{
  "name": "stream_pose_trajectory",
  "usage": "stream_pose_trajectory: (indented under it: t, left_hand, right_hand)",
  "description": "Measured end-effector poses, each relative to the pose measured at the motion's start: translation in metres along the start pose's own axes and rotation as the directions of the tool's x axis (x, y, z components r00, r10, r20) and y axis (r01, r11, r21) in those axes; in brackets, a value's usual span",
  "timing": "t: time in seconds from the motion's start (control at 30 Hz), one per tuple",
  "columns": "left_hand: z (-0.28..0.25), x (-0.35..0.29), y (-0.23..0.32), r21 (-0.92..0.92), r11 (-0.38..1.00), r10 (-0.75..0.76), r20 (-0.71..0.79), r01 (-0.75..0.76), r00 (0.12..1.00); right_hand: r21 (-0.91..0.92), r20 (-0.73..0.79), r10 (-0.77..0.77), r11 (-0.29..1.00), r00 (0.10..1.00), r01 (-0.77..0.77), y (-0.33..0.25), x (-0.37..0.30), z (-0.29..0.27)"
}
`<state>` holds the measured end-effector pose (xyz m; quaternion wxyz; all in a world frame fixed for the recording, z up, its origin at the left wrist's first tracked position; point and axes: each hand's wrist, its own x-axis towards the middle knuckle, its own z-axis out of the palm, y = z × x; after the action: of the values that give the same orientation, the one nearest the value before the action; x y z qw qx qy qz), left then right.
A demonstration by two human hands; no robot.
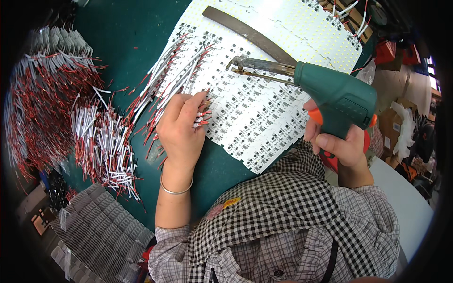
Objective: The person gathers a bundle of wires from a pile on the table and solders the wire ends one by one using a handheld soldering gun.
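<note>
**— What's the bench looking like from where you're standing?**

Green matting is covering the bench, and you're working over a big white panel of LED boards lying across the middle of it. A dark flat strip is resting on the panel's far part.

**— And my hands?**

Your right hand is wrapping fully round the handle of a green soldering gun, fingers closed tight on it, one finger lying by the orange trigger. Its metal tip is hovering just above the panel, a little beyond your other hand. Your left hand is pinching a small bunch of red and white wire leads between thumb and fingertips, pressing their stripped ends down at the panel's near-left part.

**— How far along am I, would you say?**

Judging from how things are lying, you're early on. A row of leads is already fanning off the panel's left edge, so that strip looks wired, though I cannot tell whether each joint is soldered. Most of the panel, spreading right and away from you, is showing bare pads with no wires at all.

**— Plenty of stock left?**

Yes. A loose heap of cut leads is sitting just left of your hand, and a far larger pile is lying well beyond it. Stacked grey trays are waiting at the near-left corner.
</note>
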<state>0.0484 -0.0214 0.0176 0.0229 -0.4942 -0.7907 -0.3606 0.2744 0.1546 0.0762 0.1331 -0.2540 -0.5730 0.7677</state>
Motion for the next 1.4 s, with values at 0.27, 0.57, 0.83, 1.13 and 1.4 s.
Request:
stream_pose_trajectory:
  t: [0.27,0.57,0.83,1.13,1.4]
  left_hand:
    - [0.000,0.000,0.003,-0.017,1.000,-0.025,0.022,0.025,0.999]
    - [0.005,0.001,0.000,-0.039,0.998,-0.039,-0.016,0.039,0.999]
    - [0.006,0.000,-0.004,-0.066,0.997,-0.041,-0.012,0.040,0.999]
    - [0.007,0.000,-0.005,-0.079,0.997,-0.023,-0.013,0.022,1.000]
    - [0.006,0.000,-0.005,-0.085,0.996,-0.029,0.006,0.029,1.000]
  right_hand:
    - [-0.008,0.061,0.012,1.000,0.998,-0.012,0.001,0.004,0.003]
    - [-0.054,0.136,-0.014,0.998,0.991,0.022,0.012,0.008,0.007]
    - [-0.028,0.122,0.032,0.999,0.992,-0.029,0.025,0.008,0.008]
    - [-0.074,0.094,0.085,0.994,0.992,-0.078,0.025,0.008,0.010]
    - [-0.041,0.094,0.115,0.993,0.989,-0.111,0.005,0.012,0.011]
